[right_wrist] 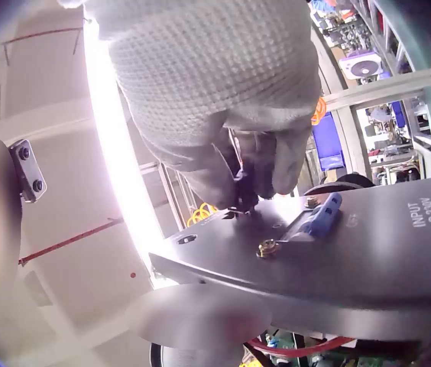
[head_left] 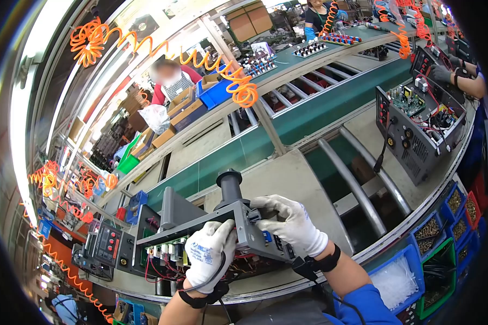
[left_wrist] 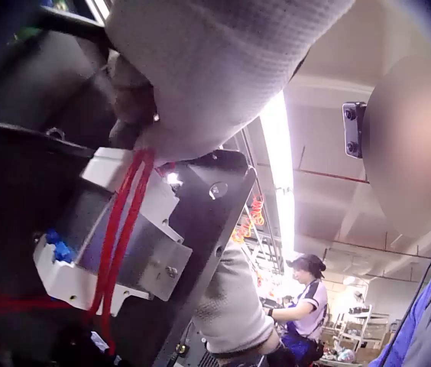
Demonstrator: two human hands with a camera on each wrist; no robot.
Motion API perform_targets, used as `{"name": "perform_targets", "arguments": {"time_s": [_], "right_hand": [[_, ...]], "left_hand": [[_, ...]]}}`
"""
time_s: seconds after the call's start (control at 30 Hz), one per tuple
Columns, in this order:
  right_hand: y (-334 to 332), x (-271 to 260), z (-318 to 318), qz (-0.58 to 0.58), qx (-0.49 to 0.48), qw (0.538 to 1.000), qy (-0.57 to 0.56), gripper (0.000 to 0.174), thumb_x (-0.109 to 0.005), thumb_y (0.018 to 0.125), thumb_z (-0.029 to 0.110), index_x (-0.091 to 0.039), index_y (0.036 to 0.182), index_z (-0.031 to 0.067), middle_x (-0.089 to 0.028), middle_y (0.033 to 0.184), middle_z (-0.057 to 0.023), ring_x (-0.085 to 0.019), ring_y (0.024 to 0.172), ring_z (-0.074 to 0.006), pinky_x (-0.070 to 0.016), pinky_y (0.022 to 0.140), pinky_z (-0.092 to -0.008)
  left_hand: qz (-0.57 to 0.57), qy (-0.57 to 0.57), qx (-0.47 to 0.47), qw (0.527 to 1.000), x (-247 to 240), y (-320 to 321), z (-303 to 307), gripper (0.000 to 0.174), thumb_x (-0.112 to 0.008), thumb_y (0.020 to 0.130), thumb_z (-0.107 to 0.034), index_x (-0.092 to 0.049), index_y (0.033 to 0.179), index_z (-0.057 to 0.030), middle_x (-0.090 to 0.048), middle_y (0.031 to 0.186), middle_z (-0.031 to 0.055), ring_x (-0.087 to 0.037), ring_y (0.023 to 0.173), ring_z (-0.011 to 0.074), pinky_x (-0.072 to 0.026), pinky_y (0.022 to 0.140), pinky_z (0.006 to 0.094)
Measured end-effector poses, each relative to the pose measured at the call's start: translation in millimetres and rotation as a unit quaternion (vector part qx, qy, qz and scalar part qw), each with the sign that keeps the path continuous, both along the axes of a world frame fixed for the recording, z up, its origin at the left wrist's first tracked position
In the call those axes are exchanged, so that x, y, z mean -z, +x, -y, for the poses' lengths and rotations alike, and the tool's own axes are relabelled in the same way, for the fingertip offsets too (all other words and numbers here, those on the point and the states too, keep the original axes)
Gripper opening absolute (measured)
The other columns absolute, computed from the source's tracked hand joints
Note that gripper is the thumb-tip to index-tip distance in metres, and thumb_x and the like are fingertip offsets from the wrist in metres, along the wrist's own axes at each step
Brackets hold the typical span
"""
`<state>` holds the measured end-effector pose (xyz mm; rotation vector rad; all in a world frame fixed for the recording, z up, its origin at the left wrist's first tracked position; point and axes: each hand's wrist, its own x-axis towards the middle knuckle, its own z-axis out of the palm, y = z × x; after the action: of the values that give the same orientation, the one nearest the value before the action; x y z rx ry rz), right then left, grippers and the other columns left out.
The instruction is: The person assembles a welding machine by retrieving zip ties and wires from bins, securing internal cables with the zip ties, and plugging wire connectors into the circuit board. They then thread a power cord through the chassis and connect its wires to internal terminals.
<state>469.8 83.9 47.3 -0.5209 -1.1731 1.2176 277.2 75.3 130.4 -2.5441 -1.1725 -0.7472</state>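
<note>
Both hands wear white knit gloves and work at a dark grey metal equipment housing (head_left: 173, 225) whose wiring shows inside. The left hand (head_left: 209, 252) has its fingers curled at the edge of the end panel (right_wrist: 384, 252), marked INPUT AC 230V. Close below that hand, in the left wrist view, are a white plastic fitting (left_wrist: 97, 302) and red wires (left_wrist: 124, 229). The right hand (head_left: 293, 222) pinches a small black part (right_wrist: 244, 191) against the panel's outer face. Beside its fingertips sit a blue component (right_wrist: 324, 216) and a brass-coloured screw (right_wrist: 267, 248).
A black spool-shaped piece (head_left: 230, 187) stands behind the housing. Another opened unit (head_left: 417, 130) is on the line at right, past metal rollers (head_left: 358, 184). Blue bins of screws (head_left: 428, 233) and a bin of white pieces (head_left: 396, 281) lie at lower right. Orange coiled hoses (head_left: 244, 92) hang overhead.
</note>
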Motion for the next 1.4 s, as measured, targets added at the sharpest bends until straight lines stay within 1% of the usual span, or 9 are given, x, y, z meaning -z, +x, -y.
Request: {"name": "perform_targets", "arguments": {"time_s": [0.43, 0.53, 0.63, 0.83, 0.9, 1.0, 1.13, 1.2, 1.4], "right_hand": [[-13, -8, 5, 0.179, 0.142, 0.967, 0.114, 0.047, -0.071, 0.084, 0.013, -0.057, 0.126, -0.0022, -0.062, 0.118, -0.0182, -0.062, 0.107, -0.0276, -0.0484, 0.093, -0.0348], [-26, -6, 26, 0.241, 0.197, 0.938, 0.152, 0.086, -0.078, 0.071, 0.034, -0.041, 0.138, -0.0038, -0.05, 0.131, -0.0292, -0.048, 0.124, -0.0418, -0.0393, 0.104, -0.0444], [-45, -8, 33, 0.313, 0.252, 0.913, 0.077, 0.092, -0.081, 0.068, 0.034, -0.039, 0.139, -0.0051, -0.052, 0.128, -0.0298, -0.053, 0.119, -0.043, -0.0416, 0.102, -0.0448], [-58, 8, 27, 0.264, 0.284, 0.912, 0.133, 0.109, -0.076, 0.076, 0.013, 0.002, 0.149, -0.0076, -0.046, 0.135, -0.0324, -0.056, 0.117, -0.0395, -0.0469, 0.096, -0.0394], [-58, -14, 38, 0.412, 0.458, 0.767, 0.18, 0.101, -0.072, 0.075, 0.007, -0.005, 0.149, -0.0062, -0.047, 0.134, -0.0304, -0.055, 0.119, -0.0372, -0.0461, 0.097, -0.0383], [-78, -5, 38, 0.147, 0.378, 0.914, 0.004, 0.076, -0.061, 0.075, -0.007, -0.029, 0.144, -0.0049, -0.05, 0.132, -0.0236, -0.051, 0.124, -0.0283, -0.0428, 0.101, -0.0336], [-72, -17, 40, 0.349, 0.452, 0.818, 0.069, 0.061, -0.06, 0.079, -0.009, -0.042, 0.138, -0.0044, -0.052, 0.134, -0.0174, -0.052, 0.121, -0.0239, -0.0428, 0.102, -0.0326], [-71, -9, 46, 0.296, 0.395, 0.87, 0.011, 0.071, -0.062, 0.079, -0.005, -0.032, 0.144, -0.0033, -0.048, 0.137, -0.0195, -0.051, 0.122, -0.0255, -0.0413, 0.102, -0.0335], [-96, 64, 122, 0.43, 0.448, 0.783, 0.036, 0.085, -0.076, 0.075, 0.016, -0.031, 0.146, 0.003, -0.057, 0.118, -0.0172, -0.058, 0.105, -0.0286, -0.0468, 0.09, -0.0365]], "left_hand": [[0.023, -0.04, -0.029, 0.999, -7, -12, 2, 0.009, -0.064, 0.079, -0.004, -0.066, 0.088, -0.0039, -0.064, 0.073, 0.0122, -0.065, 0.069, 0.0285, -0.051, 0.064, 0.0362], [0.028, -0.06, -0.025, 0.997, -9, -18, 9, 0.013, -0.065, 0.079, -0.004, -0.067, 0.091, -0.004, -0.065, 0.075, 0.0133, -0.066, 0.071, 0.0296, -0.0518, 0.065, 0.0359], [0.044, -0.072, -0.016, 0.996, -12, -24, 9, 0.015, -0.065, 0.079, -0.004, -0.067, 0.094, -0.0039, -0.065, 0.077, 0.0138, -0.065, 0.071, 0.0308, -0.0517, 0.066, 0.0367], [0.215, -0.073, 0.015, 0.974, -29, -71, 32, 0.033, -0.06, 0.087, -0.006, -0.06, 0.119, 0.0024, -0.066, 0.096, 0.012, -0.054, 0.064, 0.012, -0.0466, 0.064, 0.0274], [0.356, -0.066, -0.013, 0.932, -39, -106, 61, 0.034, -0.055, 0.092, -0.01, -0.059, 0.123, 0.0031, -0.067, 0.1, 0.0126, -0.047, 0.06, 0.0056, -0.045, 0.063, 0.0252], [0.432, -0.048, -0.042, 0.9, -35, -158, 98, 0.032, -0.048, 0.096, -0.01, -0.059, 0.123, 0.0036, -0.067, 0.097, 0.0136, -0.043, 0.055, 0.0037, -0.0427, 0.059, 0.0211], [0.292, -0.135, -0.045, 0.946, -9, -222, 112, 0.031, -0.052, 0.083, 0.006, -0.064, 0.111, -0.0005, -0.069, 0.087, 0.0144, -0.059, 0.058, 0.0161, -0.0483, 0.057, 0.0286], [0.226, -0.165, -0.018, 0.96, 11, -234, 104, 0.03, -0.058, 0.076, 0.007, -0.065, 0.105, 0.0005, -0.07, 0.082, 0.0127, -0.066, 0.067, 0.0266, -0.0517, 0.063, 0.0334], [0.221, -0.304, 0.023, 0.927, 86, -255, 104, 0.021, -0.058, 0.085, -0.004, -0.065, 0.104, 0.0016, -0.065, 0.079, 0.014, -0.064, 0.071, 0.0271, -0.0498, 0.066, 0.0354]]}}
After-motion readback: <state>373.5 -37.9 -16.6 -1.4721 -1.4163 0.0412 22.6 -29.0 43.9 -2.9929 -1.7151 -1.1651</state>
